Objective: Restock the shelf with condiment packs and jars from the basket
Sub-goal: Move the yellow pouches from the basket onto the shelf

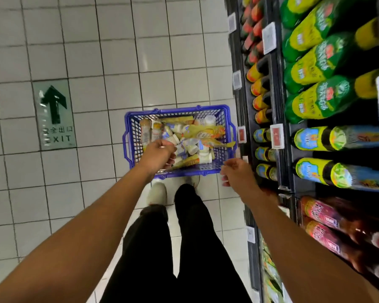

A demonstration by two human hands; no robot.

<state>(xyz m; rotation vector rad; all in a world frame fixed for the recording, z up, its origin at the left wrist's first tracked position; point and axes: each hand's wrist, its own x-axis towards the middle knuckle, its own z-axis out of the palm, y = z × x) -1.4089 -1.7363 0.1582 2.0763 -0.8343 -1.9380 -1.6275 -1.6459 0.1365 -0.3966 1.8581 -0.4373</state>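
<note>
Blue plastic basket (224,136) sits on the floor at twelve o'clock, full of packs and jars (190,141); left hand (159,155) reaches inside, fingers curled, grip unclear; right hand (235,172) hovers at its three o'clock corner, loosely curled, empty

We see a blue lattice basket (225,147) holding yellow packs (208,131), white gridded floor tiles (118,51), and green-and-yellow labelled bottles (315,68).

**Setting: retail shop aisle**

Site was a grocery store. Dark tiered shelf (282,149) carried rows of bottled sauces (315,68), with price tags (276,136) clipped along its front edges. White tiled floor (118,51) bore a green EXIT arrow sign (54,115). Blue shopping basket (227,132) stood beside the shelf.
</note>
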